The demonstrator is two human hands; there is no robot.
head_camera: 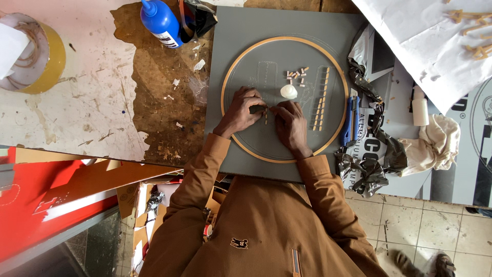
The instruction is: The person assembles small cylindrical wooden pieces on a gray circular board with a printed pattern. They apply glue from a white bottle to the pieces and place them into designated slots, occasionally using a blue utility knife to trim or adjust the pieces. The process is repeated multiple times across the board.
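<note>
A grey square board [236, 61] lies on the bench with a thin wooden ring [284, 39] on it. My left hand [241, 110] and my right hand [290, 123] meet near the ring's middle, fingertips pinching small tan wooden pieces [266, 116] set in a short upright row. A loose cluster of small wooden bits [297, 75] lies above my hands, beside a white blob of glue [288, 91]. Two long rows of wooden pieces [321, 100] run down the right side inside the ring.
A blue glue bottle [161, 21] lies at the top. A blue utility knife [350, 120] rests by the ring's right edge, beside crumpled foil wrap [366, 164]. A tape roll [31, 54] sits far left. A cloth [435, 146] and white sheet [410, 36] lie right.
</note>
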